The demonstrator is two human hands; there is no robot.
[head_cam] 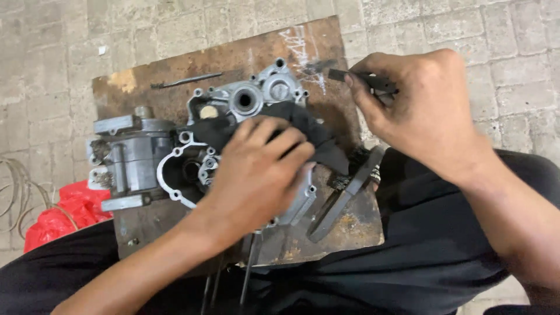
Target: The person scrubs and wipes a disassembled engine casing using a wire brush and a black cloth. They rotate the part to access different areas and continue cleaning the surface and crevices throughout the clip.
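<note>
A grey metal engine crankcase (146,154) lies on a worn wooden board (233,58). My left hand (256,169) presses a black rag (318,137) flat onto the case's open face. To the right and a little higher, my right hand (420,111) pinches a small dark flat tool (361,79) between thumb and fingers, its tip pointing left above the board. A round bearing hole (245,100) and a smaller boss (280,90) show on the case just beyond my left fingers.
A thin dark rod (186,80) lies on the board's far side. A grey metal bracket (344,198) rests at the board's right edge. A red plastic bag (61,213) and wire loops (14,186) lie on the paving at left. My dark trousers (420,245) frame the board.
</note>
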